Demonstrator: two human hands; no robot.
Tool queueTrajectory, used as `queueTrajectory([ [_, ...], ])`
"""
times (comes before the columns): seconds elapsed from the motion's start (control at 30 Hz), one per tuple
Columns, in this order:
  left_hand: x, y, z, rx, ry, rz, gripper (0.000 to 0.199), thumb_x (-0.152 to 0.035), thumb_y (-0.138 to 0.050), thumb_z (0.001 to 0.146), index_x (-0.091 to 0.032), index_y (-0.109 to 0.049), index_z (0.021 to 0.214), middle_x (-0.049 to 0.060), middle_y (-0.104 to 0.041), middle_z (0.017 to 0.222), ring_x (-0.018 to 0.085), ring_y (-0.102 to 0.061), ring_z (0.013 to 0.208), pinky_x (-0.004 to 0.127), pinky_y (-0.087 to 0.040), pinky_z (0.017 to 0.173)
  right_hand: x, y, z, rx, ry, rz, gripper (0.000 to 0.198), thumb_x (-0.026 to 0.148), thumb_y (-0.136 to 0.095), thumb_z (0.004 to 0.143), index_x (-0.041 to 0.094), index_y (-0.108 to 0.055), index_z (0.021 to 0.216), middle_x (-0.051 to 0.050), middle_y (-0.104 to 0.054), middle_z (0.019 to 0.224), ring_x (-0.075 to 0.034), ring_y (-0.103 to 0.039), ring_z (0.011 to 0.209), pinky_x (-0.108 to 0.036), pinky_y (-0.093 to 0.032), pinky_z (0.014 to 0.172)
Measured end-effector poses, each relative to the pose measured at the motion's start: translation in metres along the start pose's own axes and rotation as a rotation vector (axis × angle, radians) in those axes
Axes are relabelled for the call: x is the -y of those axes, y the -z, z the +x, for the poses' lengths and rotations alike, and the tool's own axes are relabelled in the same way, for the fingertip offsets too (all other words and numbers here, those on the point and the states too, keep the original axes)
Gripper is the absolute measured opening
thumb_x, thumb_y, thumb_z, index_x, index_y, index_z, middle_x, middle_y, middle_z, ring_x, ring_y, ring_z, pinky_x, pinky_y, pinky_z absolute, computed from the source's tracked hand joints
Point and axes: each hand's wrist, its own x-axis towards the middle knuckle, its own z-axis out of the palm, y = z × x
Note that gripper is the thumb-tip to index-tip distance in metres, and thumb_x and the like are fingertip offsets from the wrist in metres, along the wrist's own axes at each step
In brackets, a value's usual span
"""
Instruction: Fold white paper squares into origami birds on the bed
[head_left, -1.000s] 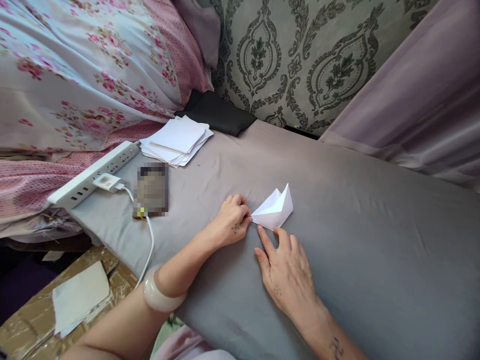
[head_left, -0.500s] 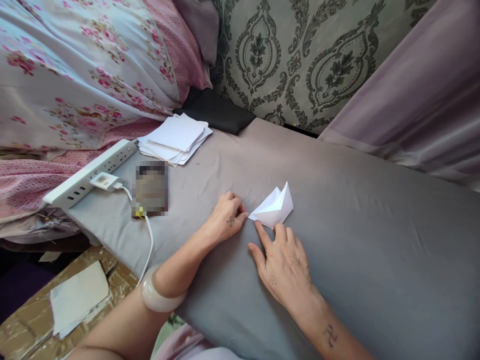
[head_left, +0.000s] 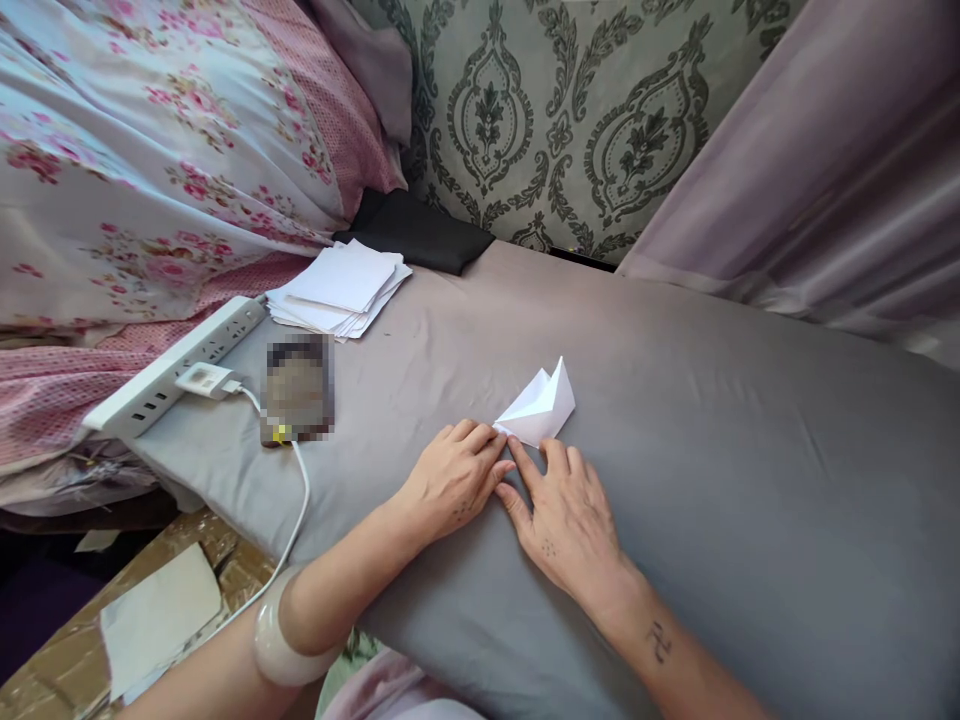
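A folded white paper [head_left: 541, 405] lies near the middle of the grey-covered surface, one pointed flap standing up at its right. My left hand [head_left: 459, 475] is closed at the paper's narrow left tip, fingers together over that corner and covering part of it. My right hand [head_left: 566, 515] rests palm down just below the paper. Its index finger presses near the left corner, the other fingertips touch the lower edge, and its thumb is apart, close to the left thumb. The right fingers are spread, not wrapped around anything.
A stack of white paper sheets [head_left: 341, 285] lies at the back left, beside a white power strip [head_left: 176, 362] with a plugged-in charger [head_left: 206, 380]. Its cable [head_left: 304, 490] runs past a blurred-out object [head_left: 298, 388]. A black folded item [head_left: 420, 228] lies against the patterned wall.
My left hand has shifted forward onto the paper's left tip, its fingers now lying over the corner and its thumb nearer the right hand. The right hand stays at the lower edge.
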Motion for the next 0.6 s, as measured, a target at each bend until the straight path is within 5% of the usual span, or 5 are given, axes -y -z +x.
queueTrajectory([
  [0.4,-0.003,-0.002,0.002,-0.028,0.038,-0.014,0.041,-0.034,-0.027,0.101,-0.016,-0.057,0.124,0.010,-0.063,0.110,0.023,-0.053,0.089,0.039,-0.044,0.083,-0.003,0.006,-0.005,0.060,-0.027,0.066,0.050,0.047,-0.042,0.094,0.018,-0.051,0.134,-0.013,-0.058,0.108,-0.026,-0.051,0.091,-0.040,-0.043,0.077],
  [0.6,-0.002,-0.004,-0.002,-0.122,0.128,-0.147,0.027,-0.031,-0.038,0.098,-0.018,-0.060,0.108,0.007,-0.068,0.102,0.022,-0.055,0.090,0.036,-0.045,0.082,-0.008,0.011,-0.008,0.096,-0.012,0.110,0.047,0.042,-0.043,0.095,0.013,-0.053,0.130,-0.014,-0.058,0.113,-0.026,-0.051,0.097,-0.040,-0.045,0.081],
])
